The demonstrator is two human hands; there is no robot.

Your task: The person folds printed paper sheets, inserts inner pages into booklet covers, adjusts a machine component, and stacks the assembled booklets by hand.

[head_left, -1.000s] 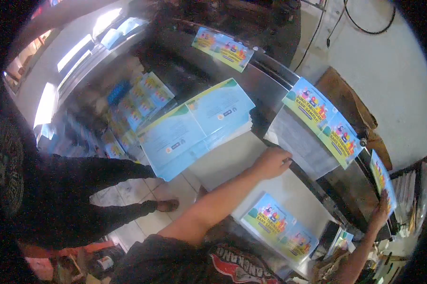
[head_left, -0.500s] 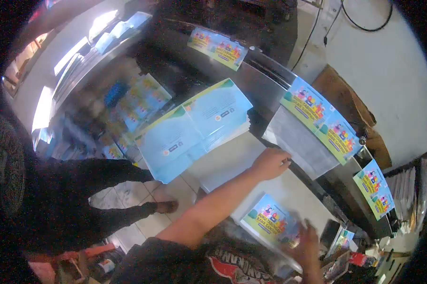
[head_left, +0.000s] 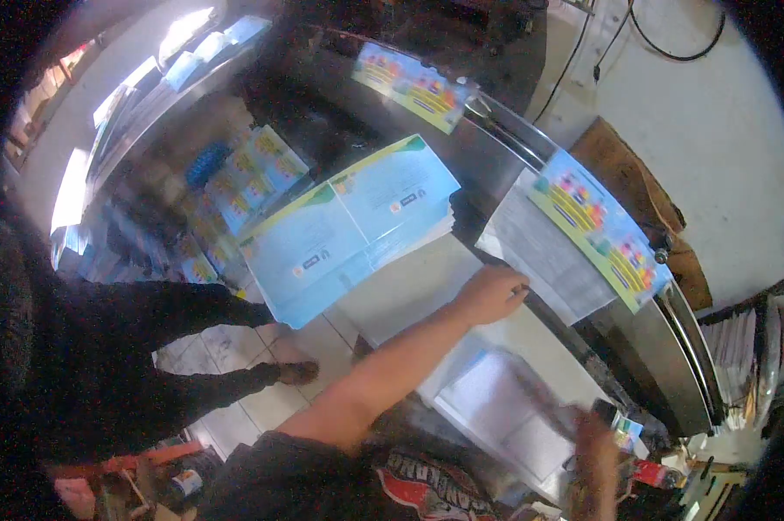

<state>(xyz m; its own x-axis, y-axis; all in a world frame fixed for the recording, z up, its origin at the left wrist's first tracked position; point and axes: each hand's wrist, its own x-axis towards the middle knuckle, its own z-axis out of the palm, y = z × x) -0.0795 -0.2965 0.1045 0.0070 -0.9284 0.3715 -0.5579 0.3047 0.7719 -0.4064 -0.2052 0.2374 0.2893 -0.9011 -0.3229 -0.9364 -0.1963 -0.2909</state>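
Observation:
My left hand (head_left: 494, 293) rests at the far edge of the pale table (head_left: 418, 282), its fingers curled closed. Whatever is in them, if anything, is hidden. Just beyond it lies a plain greyish sheet (head_left: 553, 252), partly under a long printed cover sheet (head_left: 596, 221). My right hand (head_left: 593, 447) is smeared by motion at the right end of a stack of paper (head_left: 496, 404) whose top looks white and blurred. Further left on the table sits a tall stack of light blue printed covers (head_left: 349, 226).
Another printed sheet (head_left: 409, 82) lies further back along the dark curved machine (head_left: 678, 356). A person in dark trousers (head_left: 175, 339) stands at the left. Bundles of printed sheets (head_left: 244, 182) lie behind the blue stack. Cardboard (head_left: 622, 165) leans against the wall.
The colourful cover on the near stack has given way to a white surface. My right hand has moved right and down. The rightmost printed sheet has gone from the machine; my left hand stays put.

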